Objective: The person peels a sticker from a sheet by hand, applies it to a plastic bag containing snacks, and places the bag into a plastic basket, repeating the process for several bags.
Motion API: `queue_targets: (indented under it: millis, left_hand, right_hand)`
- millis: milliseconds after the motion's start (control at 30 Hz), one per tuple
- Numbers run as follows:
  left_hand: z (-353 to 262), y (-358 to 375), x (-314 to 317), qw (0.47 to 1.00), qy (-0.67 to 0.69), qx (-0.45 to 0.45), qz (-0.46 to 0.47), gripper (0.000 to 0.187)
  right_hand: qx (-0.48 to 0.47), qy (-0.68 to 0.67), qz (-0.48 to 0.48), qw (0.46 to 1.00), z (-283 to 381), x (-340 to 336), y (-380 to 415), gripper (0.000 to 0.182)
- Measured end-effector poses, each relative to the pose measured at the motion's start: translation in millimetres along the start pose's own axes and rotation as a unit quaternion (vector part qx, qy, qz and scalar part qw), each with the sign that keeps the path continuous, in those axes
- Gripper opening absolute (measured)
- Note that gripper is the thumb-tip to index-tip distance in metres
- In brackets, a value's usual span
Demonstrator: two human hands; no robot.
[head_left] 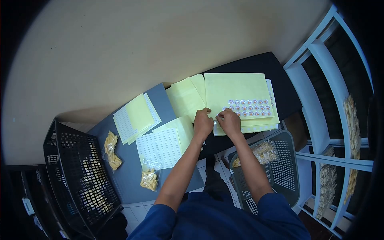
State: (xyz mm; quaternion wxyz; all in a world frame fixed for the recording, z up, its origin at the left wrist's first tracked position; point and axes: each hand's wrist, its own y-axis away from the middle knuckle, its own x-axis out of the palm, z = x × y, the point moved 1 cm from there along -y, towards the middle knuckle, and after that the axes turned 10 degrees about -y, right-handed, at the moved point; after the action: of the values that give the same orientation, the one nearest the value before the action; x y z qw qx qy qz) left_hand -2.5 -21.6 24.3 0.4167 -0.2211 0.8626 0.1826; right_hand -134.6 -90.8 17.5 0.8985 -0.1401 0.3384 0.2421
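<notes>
My left hand [203, 123] is closed, its fingertips pinched together at the left edge of a yellow backing sheet [234, 89]. Close beside it, my right hand [229, 124] is also closed in a pinch over the sheet's lower left part. What either pinch holds is too small to make out. Rows of round stickers [250, 108] with red-orange centres lie along the sheet's lower part, just right of my right hand. More sheets are stacked under this one. A bagged snack pack [149, 179] lies left of my left forearm, on white label sheets [158, 148].
Another snack bag [112, 150] lies on the grey tabletop [130, 186], beside a black crate [82, 172] of packs. More label sheets [136, 118] lie further back. A grey-green basket [286, 172] holding packs stands below the right side. Snack packs hang on a rack [330, 80] at right.
</notes>
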Motion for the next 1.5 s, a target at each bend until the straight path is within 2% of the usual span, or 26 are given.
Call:
queue_targets:
  millis: [233, 333, 533, 700, 833, 1033, 1133, 1233, 1333, 1500]
  left_hand:
    - [-10.9, 7.9, 1.9, 0.997, -0.057, 0.016, -0.043, 0.025]
    - [-8.4, 8.7, 4.8, 0.995, -0.074, 0.034, -0.056, 0.022]
    - [-5.0, 10.2, 9.9, 0.992, -0.105, 0.054, -0.046, 0.016]
    - [-5.7, 9.5, 10.5, 0.988, -0.137, 0.06, -0.034, 0.013]
    - [-4.7, 10.2, 8.2, 0.989, -0.124, 0.066, -0.043, 0.021]
    - [-0.1, 9.6, 8.3, 0.983, -0.149, 0.104, -0.031, 0.021]
    - [-3.0, 10.6, 8.4, 0.971, -0.197, 0.125, -0.042, 0.022]
    - [-4.8, 12.2, 9.2, 0.966, -0.231, 0.116, -0.026, 0.023]
    - [-3.3, 11.9, 9.9, 0.965, -0.233, 0.113, -0.026, 0.024]
    - [-2.5, 11.4, 12.5, 0.966, -0.229, 0.114, -0.033, 0.024]
  right_hand:
    - [-0.061, 0.06, 0.001, 0.996, 6.1, 8.0, 3.9, 0.018]
    - [-0.04, 0.036, -0.013, 0.998, 0.8, 15.3, 2.1, 0.02]
    - [0.019, 0.027, 0.057, 0.998, -8.3, 16.3, -6.7, 0.019]
    - [0.029, 0.004, 0.077, 0.997, -1.3, 7.4, -8.7, 0.021]
    - [0.044, -0.039, 0.09, 0.994, 6.4, -4.6, -9.2, 0.022]
    - [-0.001, 0.036, 0.061, 0.997, 5.6, 3.0, -5.0, 0.017]
    - [0.015, 0.095, 0.059, 0.994, 13.4, -0.8, -7.5, 0.016]
    - [0.016, 0.08, 0.033, 0.996, 4.7, 0.6, -7.2, 0.018]
    - [0.073, 0.031, 0.039, 0.996, -3.6, 2.6, -8.7, 0.019]
    - [0.111, -0.018, 0.047, 0.993, -14.8, -0.4, -10.5, 0.019]
